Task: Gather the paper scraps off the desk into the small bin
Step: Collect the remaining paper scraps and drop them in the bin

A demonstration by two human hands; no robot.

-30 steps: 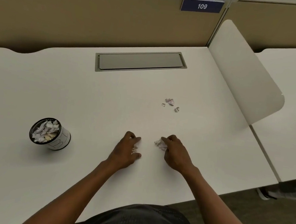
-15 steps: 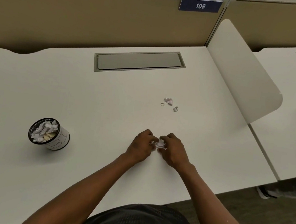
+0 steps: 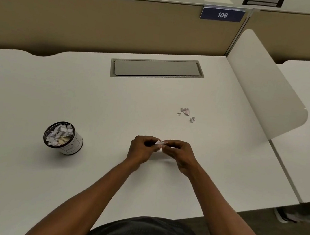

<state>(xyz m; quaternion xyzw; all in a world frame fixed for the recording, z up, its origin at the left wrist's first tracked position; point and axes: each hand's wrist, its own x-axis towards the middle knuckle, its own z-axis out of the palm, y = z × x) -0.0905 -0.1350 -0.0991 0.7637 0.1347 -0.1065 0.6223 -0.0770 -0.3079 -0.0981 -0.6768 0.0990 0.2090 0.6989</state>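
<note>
Both hands met just above the white desk (image 3: 38, 89) a little below the middle of the view, fingertips together: left hand (image 3: 141, 151) curled, thumb and fingers pinched on a small crumpled wad of paper (image 3: 158, 143); right hand (image 3: 179, 156) likewise curled, fingertips closed on the same wad from the other side. Only the top of the wad visible, white with a faint pink edge, the rest hidden behind the knuckles; how many pieces in it impossible to tell, and whether either palm holds more paper unseen. Up at 1 o'clock from the hands, well apart from them, three loose scraps (image 3: 185, 111) lying flat on the desk, one larger with a pinkish tint, two tiny grey curls beside it, too small to make out further. Off at 9 o'clock from the hands, the small bin (image 3: 71, 146), upright, round, dark mesh rim, white wrap with hand-drawn letters only partly readable as the curve turns away; heaped to the brim with white and cream scraps. At 12 o'clock, near the back edge, a closed grey cable hatch (image 3: 156, 68) set flush in the desktop. Behind it a tan partition (image 3: 102, 25) carrying a blue plate (image 3: 222, 14) marked 109. At 2 o'clock a white rounded side divider (image 3: 264, 86), beyond it a neighbouring desk cut off by the frame. Bottom edge: forearms and a dark garment, cropped
</note>
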